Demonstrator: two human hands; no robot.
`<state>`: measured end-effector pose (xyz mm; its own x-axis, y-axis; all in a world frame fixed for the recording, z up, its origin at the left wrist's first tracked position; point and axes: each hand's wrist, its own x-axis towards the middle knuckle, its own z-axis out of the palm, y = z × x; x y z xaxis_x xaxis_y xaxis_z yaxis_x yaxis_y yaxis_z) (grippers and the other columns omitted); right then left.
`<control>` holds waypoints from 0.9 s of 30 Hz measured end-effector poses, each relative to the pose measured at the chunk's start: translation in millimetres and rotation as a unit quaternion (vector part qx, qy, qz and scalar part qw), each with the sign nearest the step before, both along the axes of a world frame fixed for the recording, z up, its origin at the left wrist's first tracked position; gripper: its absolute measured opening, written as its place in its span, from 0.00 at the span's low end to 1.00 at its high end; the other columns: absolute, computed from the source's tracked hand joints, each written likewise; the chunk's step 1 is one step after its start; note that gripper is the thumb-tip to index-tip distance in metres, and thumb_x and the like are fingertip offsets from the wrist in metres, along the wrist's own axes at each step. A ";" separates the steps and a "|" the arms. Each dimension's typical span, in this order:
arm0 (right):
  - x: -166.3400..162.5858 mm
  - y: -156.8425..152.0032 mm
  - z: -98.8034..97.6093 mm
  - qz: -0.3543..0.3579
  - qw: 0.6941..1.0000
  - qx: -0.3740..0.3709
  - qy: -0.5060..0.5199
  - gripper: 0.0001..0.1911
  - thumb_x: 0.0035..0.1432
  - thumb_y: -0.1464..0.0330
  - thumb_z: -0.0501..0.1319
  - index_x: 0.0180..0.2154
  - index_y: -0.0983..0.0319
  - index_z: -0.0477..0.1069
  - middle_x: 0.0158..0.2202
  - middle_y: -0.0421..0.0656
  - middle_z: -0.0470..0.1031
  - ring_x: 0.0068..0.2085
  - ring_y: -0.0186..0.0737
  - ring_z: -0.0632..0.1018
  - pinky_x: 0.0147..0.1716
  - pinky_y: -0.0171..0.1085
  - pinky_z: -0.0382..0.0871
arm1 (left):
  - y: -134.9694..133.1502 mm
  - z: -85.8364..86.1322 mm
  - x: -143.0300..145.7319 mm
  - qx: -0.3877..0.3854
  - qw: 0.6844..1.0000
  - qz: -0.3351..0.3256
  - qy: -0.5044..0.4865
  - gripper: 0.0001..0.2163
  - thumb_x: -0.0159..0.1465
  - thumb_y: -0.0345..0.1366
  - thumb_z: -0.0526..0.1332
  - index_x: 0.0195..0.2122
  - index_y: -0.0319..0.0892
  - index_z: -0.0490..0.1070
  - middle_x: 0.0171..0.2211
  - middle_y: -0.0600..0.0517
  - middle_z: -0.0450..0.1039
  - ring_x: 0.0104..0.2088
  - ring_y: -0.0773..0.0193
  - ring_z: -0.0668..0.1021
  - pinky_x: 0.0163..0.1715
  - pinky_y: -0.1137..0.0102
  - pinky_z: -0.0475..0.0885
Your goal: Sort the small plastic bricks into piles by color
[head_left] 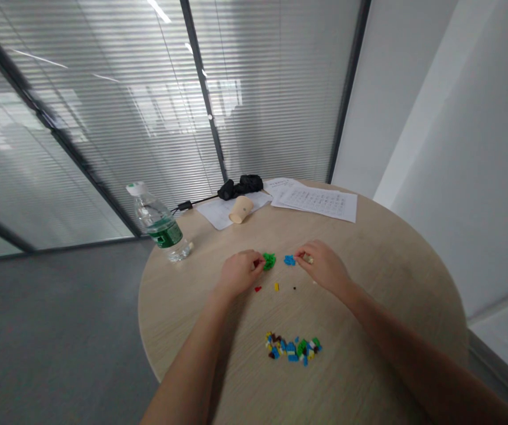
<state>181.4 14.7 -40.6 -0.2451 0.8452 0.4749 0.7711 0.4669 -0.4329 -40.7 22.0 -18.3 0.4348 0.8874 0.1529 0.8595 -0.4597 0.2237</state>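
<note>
Left hand point(238, 274) is pinching a green clump of mini bricks point(269, 261), and right hand point(322, 265) is pinching a blue clump point(289, 260). A loose brick pile point(293, 348) sits nearer me, with loads of room out to the round wooden table point(156, 313) rim. Water bottle point(160, 227) stands near the edge, and a paper cup point(240, 209) lies on its side.

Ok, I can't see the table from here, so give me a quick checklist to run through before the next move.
Green brick cluster touching left hand: ok.
Blue brick cluster touching right hand: ok.
Firm grip by either hand on its cluster: cannot tell.
Red brick, yellow brick and black brick lying apart from both hands: ok.
Mixed brick pile apart from both hands: ok.
Water bottle upright, away from both hands: ok.
</note>
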 end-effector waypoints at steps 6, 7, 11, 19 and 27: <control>-4.5 16.9 -10.3 -0.018 0.998 0.018 -0.049 0.04 0.56 0.70 0.61 0.30 0.62 0.74 0.35 0.45 0.76 0.41 0.43 0.69 0.42 0.39 0.62 | -2.7 3.2 2.8 -0.005 1.000 -0.011 0.008 0.10 0.63 0.36 0.53 0.36 0.43 0.74 0.36 0.51 0.76 0.34 0.64 0.75 0.32 0.73 0.64; -6.0 17.2 -12.0 -0.015 0.998 0.019 -0.053 0.04 0.57 0.70 0.61 0.31 0.62 0.74 0.35 0.45 0.75 0.42 0.43 0.69 0.43 0.39 0.61 | -3.3 3.7 3.3 -0.006 1.000 -0.009 0.008 0.10 0.63 0.36 0.53 0.36 0.43 0.74 0.36 0.51 0.76 0.34 0.64 0.75 0.32 0.73 0.64; -9.4 16.9 -16.3 -0.010 0.998 0.016 -0.059 0.05 0.57 0.69 0.61 0.31 0.62 0.75 0.35 0.45 0.75 0.42 0.43 0.68 0.43 0.39 0.61 | -5.0 5.4 5.2 -0.007 1.000 -0.008 0.011 0.10 0.63 0.36 0.52 0.35 0.43 0.74 0.36 0.51 0.76 0.35 0.63 0.75 0.32 0.72 0.64; -10.2 18.2 -18.9 -0.013 0.998 0.010 -0.066 0.07 0.57 0.70 0.59 0.30 0.62 0.76 0.34 0.46 0.75 0.41 0.43 0.69 0.43 0.39 0.62 | -5.9 6.7 5.2 -0.003 1.000 -0.009 0.007 0.10 0.63 0.36 0.53 0.36 0.43 0.74 0.36 0.51 0.76 0.35 0.63 0.75 0.32 0.72 0.65; -7.1 13.9 -10.9 -0.019 0.999 0.025 -0.023 0.06 0.57 0.71 0.60 0.31 0.61 0.76 0.34 0.46 0.76 0.40 0.43 0.71 0.42 0.41 0.64 | -5.2 4.9 4.4 0.000 1.000 -0.010 0.007 0.10 0.63 0.36 0.53 0.35 0.43 0.74 0.35 0.51 0.76 0.34 0.63 0.75 0.32 0.72 0.65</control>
